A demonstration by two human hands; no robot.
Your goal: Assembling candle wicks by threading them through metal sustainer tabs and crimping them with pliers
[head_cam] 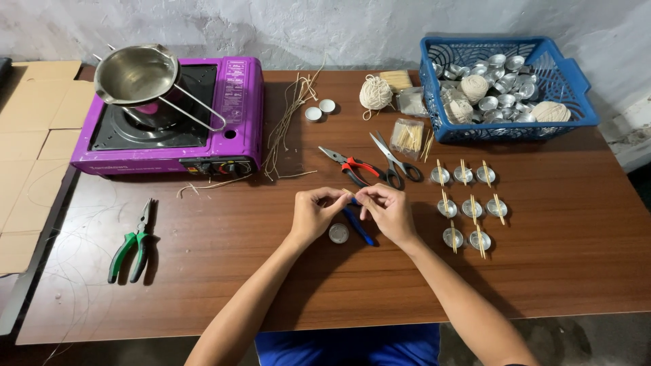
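Two bare hands pinch a thin pale stick together above a small round metal cup on a brown wooden tabletop.

Head view: the left hand (313,215) and right hand (388,211) meet fingertip to fingertip, fingers closed on a thin pale wooden stick (350,194) just above the small round metal cup (338,233). A blue-handled tool (357,226) lies just right of the cup, partly hidden by the hands. Beyond the cup lie red-handled pliers (350,165) and grey scissors (393,161). Right of the cup stand rows of metal cups with sticks across them (468,205). Far left of it lie green-handled pliers (133,242) on the tabletop (203,285).
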